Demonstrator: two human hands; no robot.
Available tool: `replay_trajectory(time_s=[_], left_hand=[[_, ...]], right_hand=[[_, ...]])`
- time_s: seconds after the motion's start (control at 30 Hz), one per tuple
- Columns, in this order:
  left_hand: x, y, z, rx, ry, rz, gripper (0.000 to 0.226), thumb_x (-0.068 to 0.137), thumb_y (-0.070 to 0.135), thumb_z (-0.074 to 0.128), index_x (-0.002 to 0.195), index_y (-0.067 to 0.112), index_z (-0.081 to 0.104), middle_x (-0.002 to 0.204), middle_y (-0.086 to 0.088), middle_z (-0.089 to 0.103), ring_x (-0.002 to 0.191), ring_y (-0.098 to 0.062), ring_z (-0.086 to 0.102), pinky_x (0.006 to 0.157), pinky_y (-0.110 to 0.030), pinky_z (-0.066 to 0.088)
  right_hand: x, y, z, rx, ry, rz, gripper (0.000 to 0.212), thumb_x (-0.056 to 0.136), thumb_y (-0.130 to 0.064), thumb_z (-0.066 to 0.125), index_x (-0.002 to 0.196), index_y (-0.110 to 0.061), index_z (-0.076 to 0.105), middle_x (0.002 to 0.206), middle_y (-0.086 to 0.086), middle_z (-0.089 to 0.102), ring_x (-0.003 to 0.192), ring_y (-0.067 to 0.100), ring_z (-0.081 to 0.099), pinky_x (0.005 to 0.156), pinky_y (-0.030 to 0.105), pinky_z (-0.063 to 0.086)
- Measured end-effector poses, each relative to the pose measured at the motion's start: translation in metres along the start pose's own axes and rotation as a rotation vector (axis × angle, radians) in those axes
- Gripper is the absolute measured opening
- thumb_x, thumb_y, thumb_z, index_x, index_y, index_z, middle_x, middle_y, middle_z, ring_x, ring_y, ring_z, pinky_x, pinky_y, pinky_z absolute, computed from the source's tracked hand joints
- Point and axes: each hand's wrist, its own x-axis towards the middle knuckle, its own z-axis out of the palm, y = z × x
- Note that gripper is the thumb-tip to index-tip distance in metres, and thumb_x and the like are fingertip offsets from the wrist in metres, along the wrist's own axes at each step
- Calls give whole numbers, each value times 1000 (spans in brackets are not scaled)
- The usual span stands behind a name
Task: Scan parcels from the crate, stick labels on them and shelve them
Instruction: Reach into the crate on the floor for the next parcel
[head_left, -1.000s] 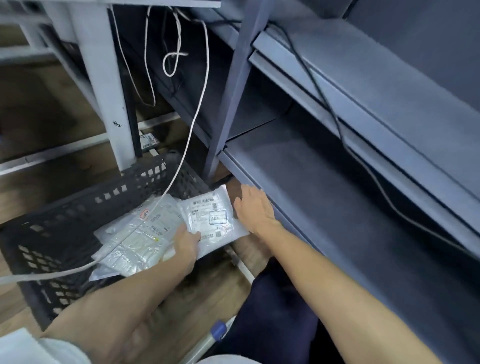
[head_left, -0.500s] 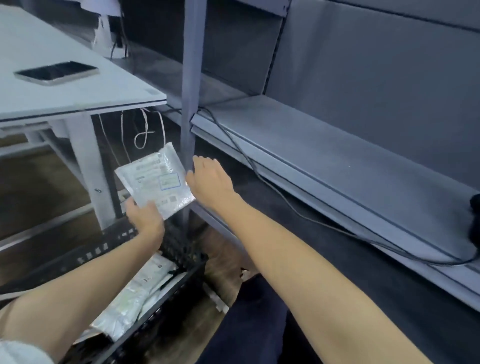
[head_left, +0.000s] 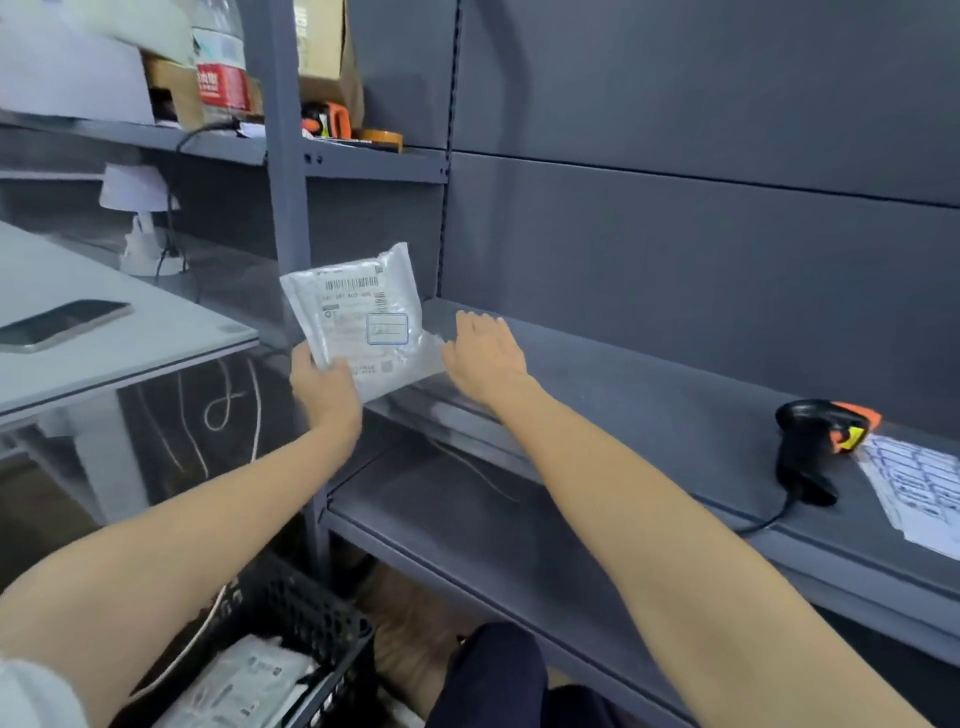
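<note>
My left hand (head_left: 324, 387) grips the lower left corner of a white plastic parcel (head_left: 358, 317) with a barcode and a blue-framed label. It is held upright in front of the grey shelf post. Just right of the parcel's edge, my right hand (head_left: 483, 353) hovers with fingers spread, holding nothing, over the grey middle shelf (head_left: 649, 395). A black barcode scanner (head_left: 810, 447) with an orange tip lies on that shelf at the right, beside a sheet of labels (head_left: 919, 483). The black crate (head_left: 311, 623) sits at the bottom left with more white parcels (head_left: 244, 686) inside.
A white table (head_left: 130, 343) at the left carries a phone (head_left: 62, 325). The upper shelf (head_left: 363, 156) holds cardboard boxes, a bottle (head_left: 221, 62) and a tape roll (head_left: 382, 139). A lower grey shelf (head_left: 493, 540) runs under the middle one. White cables hang under the table.
My left hand has lifted the parcel out of the crate and up to the level of the middle shelf. My right hand rose alongside it, and the view tilted upward.
</note>
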Motion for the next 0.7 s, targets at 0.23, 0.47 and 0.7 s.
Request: replay_trajectory(time_s=[0.23, 0.47, 0.7], left_hand=[[-61, 9, 103, -34, -357, -18, 41, 85, -2, 38, 121, 9, 54, 105, -4, 60, 91, -20, 56, 75, -28, 48], [-133, 15, 173, -49, -578, -38, 37, 87, -2, 39, 119, 11, 53, 96, 0, 57, 81, -18, 52, 69, -24, 38], [-191, 11, 212, -66, -737, -90, 38, 88, -1, 37, 119, 13, 54, 99, -1, 60, 80, -17, 53, 60, -18, 41]], right_hand=[[-31, 115, -32, -63, 12, 285, 48, 100, -26, 28, 141, -1, 33, 139, 13, 44, 128, 28, 38, 114, 36, 19], [-95, 214, -52, -170, 61, 524, 26, 94, -16, 35, 114, -4, 47, 117, 12, 53, 110, 29, 46, 102, 34, 28], [-150, 278, -58, -180, 75, 822, 49, 92, -31, 44, 128, 2, 42, 133, 17, 48, 124, 33, 41, 109, 38, 25]])
